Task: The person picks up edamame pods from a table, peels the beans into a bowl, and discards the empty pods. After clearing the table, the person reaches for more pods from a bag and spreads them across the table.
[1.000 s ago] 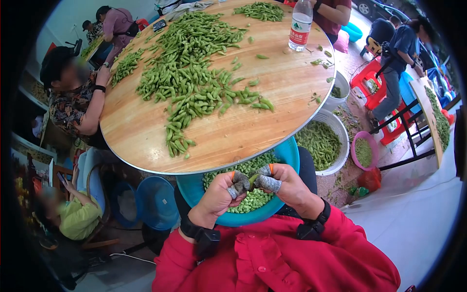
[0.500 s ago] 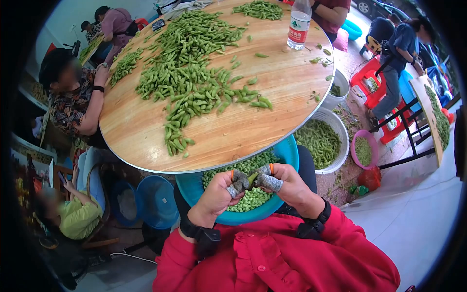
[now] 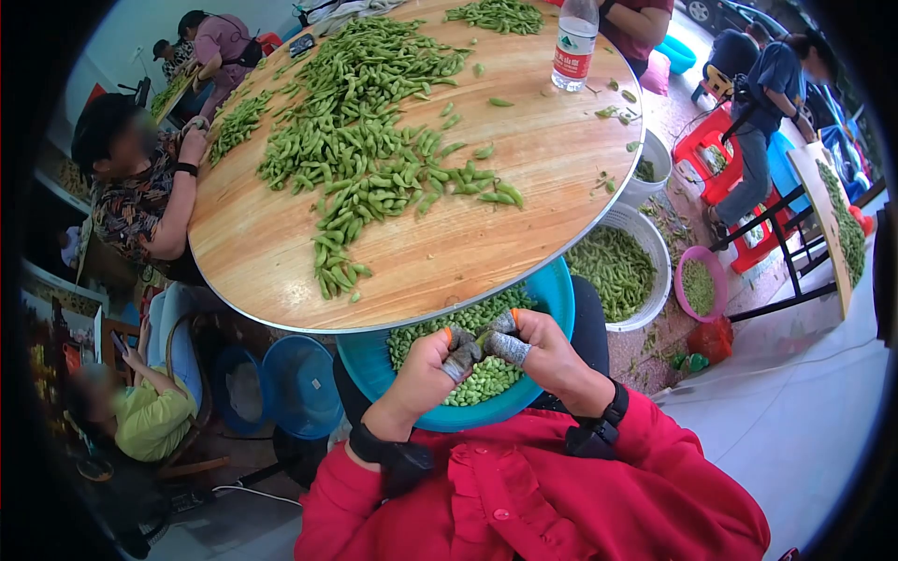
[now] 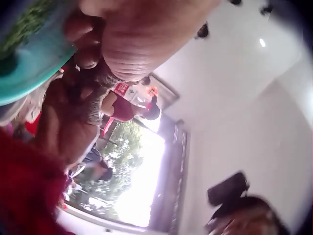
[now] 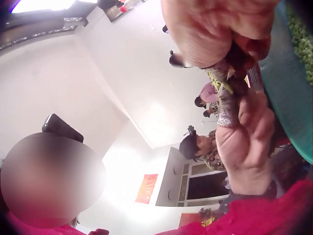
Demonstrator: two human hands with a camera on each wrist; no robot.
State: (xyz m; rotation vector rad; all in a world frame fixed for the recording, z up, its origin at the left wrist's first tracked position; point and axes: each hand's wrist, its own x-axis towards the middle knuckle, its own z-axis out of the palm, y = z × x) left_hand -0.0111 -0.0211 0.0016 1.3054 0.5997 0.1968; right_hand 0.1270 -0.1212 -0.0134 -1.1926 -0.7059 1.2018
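Pods (image 3: 360,122) green; shelled beans (image 3: 482,383) pale green; basin (image 3: 559,301) teal; finger covers (image 3: 506,349) mottled grey, orange-edged; surface (image 3: 458,252) tan wood-grain; blouse (image 3: 571,481) red; bottle label (image 3: 572,58) red and white.

Green pod (image 3: 483,343) pinched by left hand (image 3: 423,372) and right hand (image 3: 559,363); grey finger covers (image 3: 506,350) worn on both; hands held over teal basin (image 3: 558,297), partly filled with shelled beans (image 3: 482,381); round wooden desk (image 3: 449,257) heaped with pods (image 3: 365,122); labelled bottle (image 3: 573,56) stood near its edge; pod-filled white basket (image 3: 665,271) placed right of basin.

Daylight glare, dark curved edges
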